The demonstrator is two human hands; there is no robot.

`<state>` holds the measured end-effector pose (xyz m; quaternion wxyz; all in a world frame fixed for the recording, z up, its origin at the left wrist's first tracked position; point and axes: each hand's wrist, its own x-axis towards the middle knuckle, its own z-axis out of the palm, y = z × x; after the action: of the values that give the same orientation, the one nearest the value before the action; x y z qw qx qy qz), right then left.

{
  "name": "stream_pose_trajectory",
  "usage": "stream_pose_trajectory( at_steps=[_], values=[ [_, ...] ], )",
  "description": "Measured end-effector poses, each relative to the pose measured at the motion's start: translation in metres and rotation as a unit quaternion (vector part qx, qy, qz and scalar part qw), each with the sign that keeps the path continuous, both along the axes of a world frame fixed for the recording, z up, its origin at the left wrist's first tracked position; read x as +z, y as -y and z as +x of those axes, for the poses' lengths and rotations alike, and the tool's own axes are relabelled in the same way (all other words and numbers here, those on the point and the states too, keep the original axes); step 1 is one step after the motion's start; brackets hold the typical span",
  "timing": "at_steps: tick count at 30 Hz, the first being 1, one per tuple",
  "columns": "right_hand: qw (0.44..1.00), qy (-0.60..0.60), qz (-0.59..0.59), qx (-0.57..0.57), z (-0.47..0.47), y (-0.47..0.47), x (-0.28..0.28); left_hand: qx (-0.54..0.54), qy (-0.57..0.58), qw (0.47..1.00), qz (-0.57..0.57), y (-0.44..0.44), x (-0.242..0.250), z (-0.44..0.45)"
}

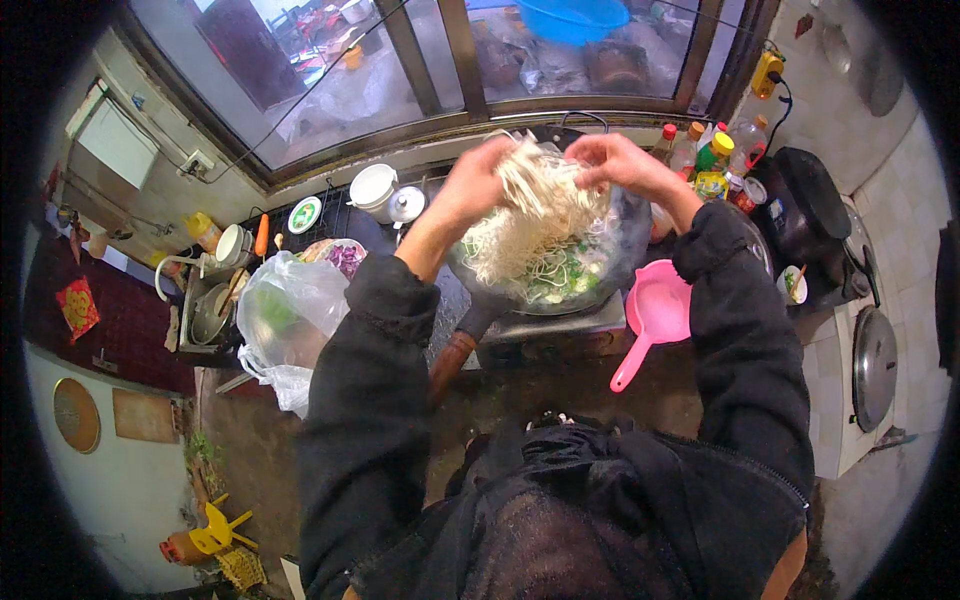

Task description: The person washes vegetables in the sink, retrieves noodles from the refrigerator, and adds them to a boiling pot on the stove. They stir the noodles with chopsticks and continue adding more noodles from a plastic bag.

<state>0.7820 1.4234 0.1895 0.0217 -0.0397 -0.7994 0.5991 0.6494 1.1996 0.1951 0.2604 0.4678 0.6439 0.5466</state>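
Observation:
Over a wok [634, 247] on the stove, both my hands are raised among pale noodles [525, 225]. My left hand [476, 180] grips a bunch of the noodles at the wok's left side. On the other side, my right hand [619, 165] has its fingers curled by the same noodles; whether it holds any cannot be made out. Noodles hang down into the wok, where leafy greens [577, 277] and liquid show near the front. The wok's wooden handle [452, 360] points toward me. A pink plastic ladle [660, 307] lies right of the wok.
A plastic bag [289, 315] stands left, beside a bowl of chopped purple vegetable [346, 259]. White pots [373, 186] are behind it. Bottles and jars [712, 154] crowd the back right, near a black appliance [806, 195]. A sink [196, 330] is at far left.

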Motion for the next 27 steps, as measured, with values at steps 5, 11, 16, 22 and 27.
stream_pose_trajectory(
  at_steps=[5, 11, 16, 22, 27],
  values=[
    [0.985, -0.063, 0.163, -0.019, 0.012, -0.011, -0.017, -0.087, -0.137, 0.962, -0.218, 0.017, -0.012, -0.012],
    [0.946, -0.046, 0.319, -0.032, -0.009, -0.003, -0.041, 0.018, -0.362, 0.885, -0.293, 0.003, -0.063, -0.025],
    [0.889, -0.034, 0.454, -0.036, -0.032, 0.036, -0.095, 0.026, -0.429, 0.84, -0.332, -0.023, -0.058, 0.017],
    [0.934, -0.187, 0.286, -0.104, -0.048, 0.03, -0.01, 0.144, -0.38, 0.853, -0.329, -0.015, -0.018, 0.003],
    [0.903, -0.108, 0.416, 0.024, -0.04, 0.009, -0.025, 0.184, -0.397, 0.853, -0.285, 0.006, 0.019, -0.01]
  ],
)
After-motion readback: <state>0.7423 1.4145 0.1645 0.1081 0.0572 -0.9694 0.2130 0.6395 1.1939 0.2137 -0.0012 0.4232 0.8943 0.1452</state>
